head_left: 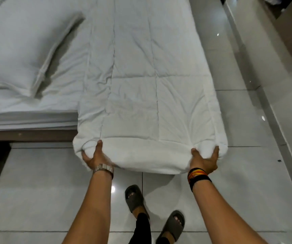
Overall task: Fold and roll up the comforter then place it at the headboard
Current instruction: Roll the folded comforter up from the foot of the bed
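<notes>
Left hand [93,158] and right hand [205,160] each pinch a near corner of the comforter [141,95], already folded into a long strip overhanging the bed's [27,118] foot edge. Soft, bulky, light: roll evenly from both corners.

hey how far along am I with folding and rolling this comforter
Folding looks done: the comforter lies as a long strip on the bed. Rolling is just starting; your left hand and right hand grip its curled near end. Still left: the rest of the roll and placing it at the headboard.
</notes>
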`<state>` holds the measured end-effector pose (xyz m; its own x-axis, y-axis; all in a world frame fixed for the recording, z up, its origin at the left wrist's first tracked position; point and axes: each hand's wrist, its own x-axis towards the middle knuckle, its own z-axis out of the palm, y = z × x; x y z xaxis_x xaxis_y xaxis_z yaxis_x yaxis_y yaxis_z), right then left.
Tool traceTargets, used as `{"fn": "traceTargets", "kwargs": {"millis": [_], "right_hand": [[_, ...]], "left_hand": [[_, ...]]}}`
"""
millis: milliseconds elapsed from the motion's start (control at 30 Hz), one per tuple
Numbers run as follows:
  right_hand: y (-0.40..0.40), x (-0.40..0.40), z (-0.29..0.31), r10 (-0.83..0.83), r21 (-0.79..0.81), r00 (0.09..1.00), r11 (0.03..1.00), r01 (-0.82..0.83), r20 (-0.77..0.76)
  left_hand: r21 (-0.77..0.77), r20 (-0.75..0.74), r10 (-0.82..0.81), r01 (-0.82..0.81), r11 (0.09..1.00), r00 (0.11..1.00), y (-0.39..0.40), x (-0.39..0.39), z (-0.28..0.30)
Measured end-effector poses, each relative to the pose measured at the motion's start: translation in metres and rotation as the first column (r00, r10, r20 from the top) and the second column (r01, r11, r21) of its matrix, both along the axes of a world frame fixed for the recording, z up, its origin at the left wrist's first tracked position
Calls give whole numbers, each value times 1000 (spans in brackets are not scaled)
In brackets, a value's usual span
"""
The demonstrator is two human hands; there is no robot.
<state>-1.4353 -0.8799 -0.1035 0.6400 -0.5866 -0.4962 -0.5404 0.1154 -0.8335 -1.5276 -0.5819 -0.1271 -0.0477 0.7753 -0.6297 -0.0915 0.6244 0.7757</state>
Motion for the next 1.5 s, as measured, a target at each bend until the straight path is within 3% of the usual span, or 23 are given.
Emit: {"fn": "traceTargets", "kwargs": {"millis": [67, 167, 433, 600, 767, 867, 933, 1033, 1100, 1200, 1233, 1300, 1400, 1500], "right_hand": [[11, 4, 29, -12, -9, 999, 1000, 12, -34], [29, 24, 76, -47, -27, 999, 999, 47, -19], [81, 171, 181, -85, -65, 963, 992, 105, 255], [127, 294, 192, 27, -130, 968, 992, 6, 248], [176, 423, 155, 203, -161, 967, 971, -179, 151], [194, 490, 131, 393, -203, 901, 912, -356, 185], [196, 516, 109, 550, -300, 812, 822, -484, 195], [188, 516, 63, 755, -587, 655, 539, -604, 19], [178, 506, 27, 808, -660, 553, 304, -687, -204], [168, 505, -19, 784, -606, 413, 60, -793, -463], [169, 511, -30, 777, -591, 386, 22, -807, -498], [171, 521, -41, 770, -584, 361, -19, -812, -526], [168, 511, -34, 775, -602, 377, -5, -799, -507], [155, 469, -13, 765, -602, 435, 78, -794, -475]], "left_hand": [[183, -94, -56, 72, 980, 994, 11, 3, 38], [368, -103, -137, 166, 915, 985, 29, 35, 90], [557, -23, -224, 199, 806, 974, 78, 172, 198], [491, -56, -242, 238, 838, 969, 123, 258, 202], [453, -140, -250, 286, 844, 958, 170, 353, 175], [490, -75, -334, 327, 808, 940, 199, 417, 148], [511, -164, -396, 421, 749, 903, 209, 453, 131], [556, -371, -454, 586, 589, 810, 201, 474, 100], [552, -524, -511, 728, 406, 682, 190, 474, 72], [246, -865, -448, 969, 12, 225, 181, 463, 28], [149, -904, -413, 986, -69, 108, 183, 460, 14], [86, -919, -393, 985, -151, 20, 192, 455, -1], [62, -938, -348, 978, -200, -12, 197, 441, 1], [60, -955, -295, 989, -132, 19, 182, 408, 19]]}}
